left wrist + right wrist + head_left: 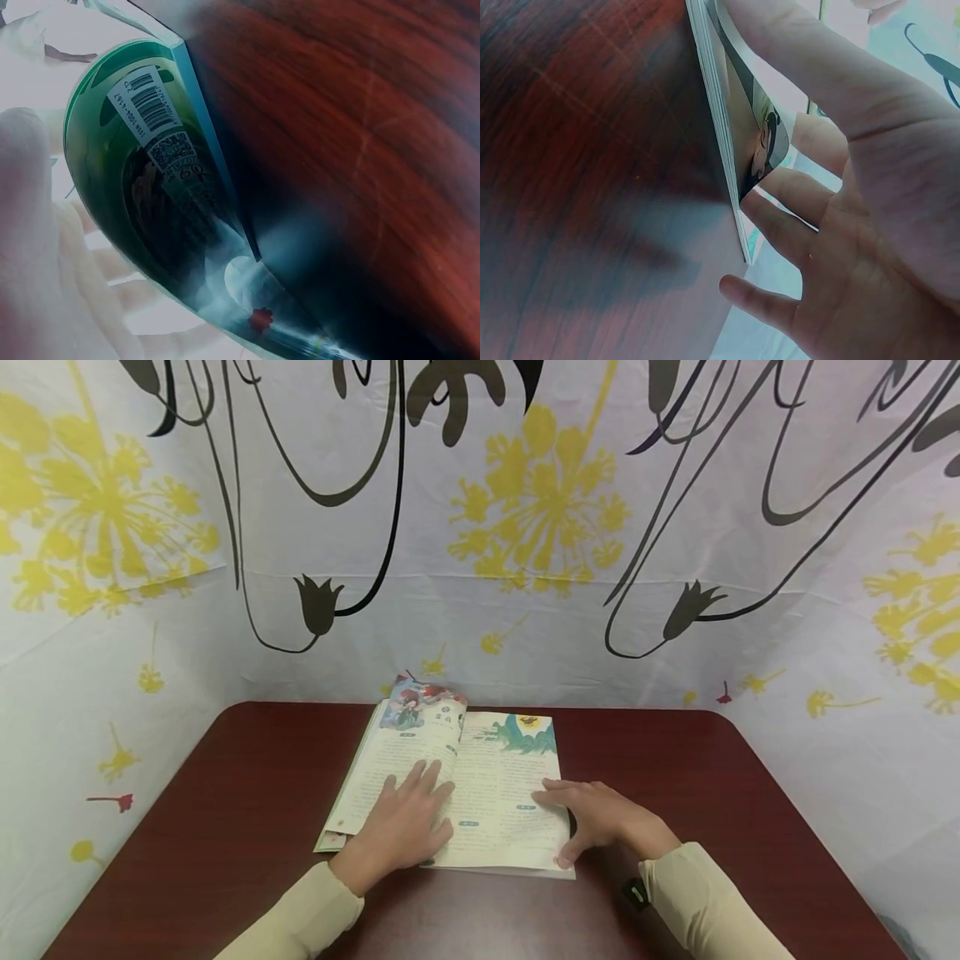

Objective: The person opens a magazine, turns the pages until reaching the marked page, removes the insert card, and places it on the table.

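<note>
An open illustrated book (495, 793) lies on the table, its pages printed with text and coloured pictures. Across the left page and near the fold rests my left hand (401, 827), fingers spread and fairly straight. In the left wrist view, the green outer cover (101, 161) bows up from the tabletop and shows a barcode label (146, 105). My right hand (603, 817) touches the book's right edge, thumb near the lower corner and fingers extended at the page. The right wrist view shows a page (778, 142) curling up from the stack beside the fingers.
A dark reddish wooden table (247, 810) stretches around the book on all sides. White fabric (480, 652) with yellow flowers and dark stems hangs behind and beside it. A small dark object (636, 893) is at the right sleeve's cuff.
</note>
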A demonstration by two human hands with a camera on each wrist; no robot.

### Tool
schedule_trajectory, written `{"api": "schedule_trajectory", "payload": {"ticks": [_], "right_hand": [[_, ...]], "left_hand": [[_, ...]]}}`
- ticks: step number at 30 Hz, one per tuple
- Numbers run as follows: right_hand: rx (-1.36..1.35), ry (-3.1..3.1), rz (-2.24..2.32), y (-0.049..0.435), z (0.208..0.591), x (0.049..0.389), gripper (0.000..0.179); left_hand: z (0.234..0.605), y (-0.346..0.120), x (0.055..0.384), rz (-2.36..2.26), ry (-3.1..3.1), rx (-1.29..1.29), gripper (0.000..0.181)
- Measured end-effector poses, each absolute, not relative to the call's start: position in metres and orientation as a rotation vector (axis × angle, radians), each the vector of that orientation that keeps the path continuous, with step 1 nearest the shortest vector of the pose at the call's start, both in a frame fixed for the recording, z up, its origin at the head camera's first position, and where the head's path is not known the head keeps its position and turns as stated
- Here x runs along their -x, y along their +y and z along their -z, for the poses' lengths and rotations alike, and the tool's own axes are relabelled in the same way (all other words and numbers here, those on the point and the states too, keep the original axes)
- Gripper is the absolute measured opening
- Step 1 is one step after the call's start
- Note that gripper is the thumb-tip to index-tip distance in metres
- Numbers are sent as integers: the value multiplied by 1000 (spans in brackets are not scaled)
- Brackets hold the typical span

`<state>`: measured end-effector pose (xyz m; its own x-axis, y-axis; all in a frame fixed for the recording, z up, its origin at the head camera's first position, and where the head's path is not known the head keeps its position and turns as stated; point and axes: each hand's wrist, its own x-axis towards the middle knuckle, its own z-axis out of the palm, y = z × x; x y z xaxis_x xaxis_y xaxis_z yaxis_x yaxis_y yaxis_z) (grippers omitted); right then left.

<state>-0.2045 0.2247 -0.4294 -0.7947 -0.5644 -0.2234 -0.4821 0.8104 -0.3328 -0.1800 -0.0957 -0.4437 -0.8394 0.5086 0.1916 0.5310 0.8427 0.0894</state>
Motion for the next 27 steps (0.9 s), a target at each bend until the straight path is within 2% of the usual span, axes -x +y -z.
{"api": "schedule_trajectory", "payload": {"ticks": [5, 11, 16, 27], "right_hand": [[818, 2687, 373, 224, 429, 205, 95], [856, 2699, 373, 223, 427, 206, 85], [852, 2713, 354, 222, 426, 207, 84], [856, 2706, 406, 223, 422, 208, 85]], "left_hand": [[445, -92, 182, 209, -2819, 885, 52], [444, -84, 179, 250, -2846, 1045, 66], [447, -80, 178, 219, -2822, 1124, 76], [449, -79, 177, 99, -2693, 1144, 79]]}}
